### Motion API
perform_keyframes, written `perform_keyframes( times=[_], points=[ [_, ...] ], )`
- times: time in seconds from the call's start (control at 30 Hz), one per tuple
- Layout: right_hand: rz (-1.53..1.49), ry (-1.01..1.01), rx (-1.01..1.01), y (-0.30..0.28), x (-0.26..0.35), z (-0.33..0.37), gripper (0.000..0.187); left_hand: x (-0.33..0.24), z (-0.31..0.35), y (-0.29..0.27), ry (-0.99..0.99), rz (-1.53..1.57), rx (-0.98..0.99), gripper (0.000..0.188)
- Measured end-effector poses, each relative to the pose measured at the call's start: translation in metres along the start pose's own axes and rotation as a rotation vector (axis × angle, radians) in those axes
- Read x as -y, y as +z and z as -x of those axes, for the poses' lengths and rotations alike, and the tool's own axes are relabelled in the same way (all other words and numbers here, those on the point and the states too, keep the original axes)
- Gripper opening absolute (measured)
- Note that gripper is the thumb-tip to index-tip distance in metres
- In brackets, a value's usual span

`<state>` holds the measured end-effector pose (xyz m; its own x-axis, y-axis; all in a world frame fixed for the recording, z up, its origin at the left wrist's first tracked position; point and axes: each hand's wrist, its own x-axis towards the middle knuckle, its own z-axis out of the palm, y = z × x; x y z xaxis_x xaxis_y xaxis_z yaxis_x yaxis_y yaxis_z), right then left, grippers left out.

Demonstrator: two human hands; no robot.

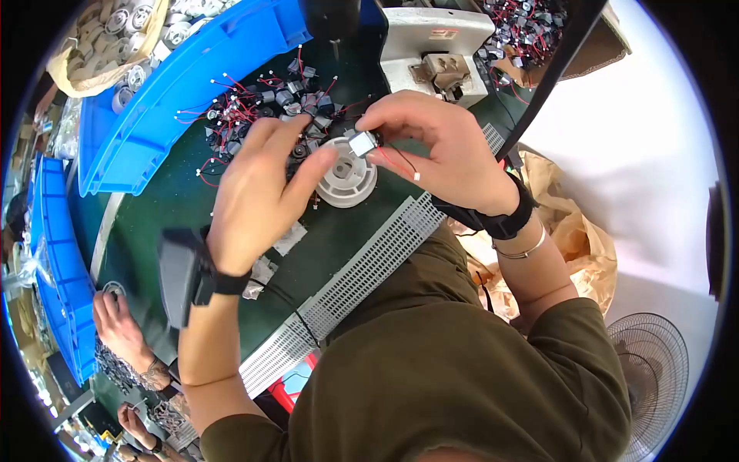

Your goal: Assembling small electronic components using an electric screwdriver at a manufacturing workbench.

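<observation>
Between the thumb and fingers of my right hand (454, 146) is a small motor (362, 144) with a silvery-white side. Its thin red and black wires hang down to a tiny white plug. Just below it, a round white plastic housing (348, 194) rests on the green table. My left hand (258, 177) is empty, thumb and fingers apart, its thumb close to the housing's left rim. Beyond its fingertips lies a heap of similar wired motors (286, 98), partly hidden by that hand.
A long blue bin (208, 68) curves behind the motors. A pale metal fixture (431, 38) stands at the back, near a cardboard box of small parts (531, 35). A perforated strip (358, 266) edges the table. Other people's hands (123, 331) are at lower left; a fan (647, 377) stands lower right.
</observation>
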<state>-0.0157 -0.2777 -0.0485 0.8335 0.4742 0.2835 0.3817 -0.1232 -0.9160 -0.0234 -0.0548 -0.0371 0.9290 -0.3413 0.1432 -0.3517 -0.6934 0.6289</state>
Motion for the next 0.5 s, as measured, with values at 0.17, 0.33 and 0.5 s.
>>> perform_keyframes(
  times=[0.17,0.33,0.5],
  points=[
    [0.126,-0.030,-0.035,-0.002,-0.001,-0.002,0.028,-0.005,0.019,0.036,0.200,-0.092,-0.186,0.070],
    [0.267,-0.167,0.038,-0.004,0.005,-0.007,0.029,0.000,0.010,0.034,0.232,0.072,-0.058,0.069],
    [0.338,-0.286,0.064,-0.001,0.001,-0.009,0.030,-0.003,0.001,0.015,0.313,-0.113,-0.020,0.073]
  ],
)
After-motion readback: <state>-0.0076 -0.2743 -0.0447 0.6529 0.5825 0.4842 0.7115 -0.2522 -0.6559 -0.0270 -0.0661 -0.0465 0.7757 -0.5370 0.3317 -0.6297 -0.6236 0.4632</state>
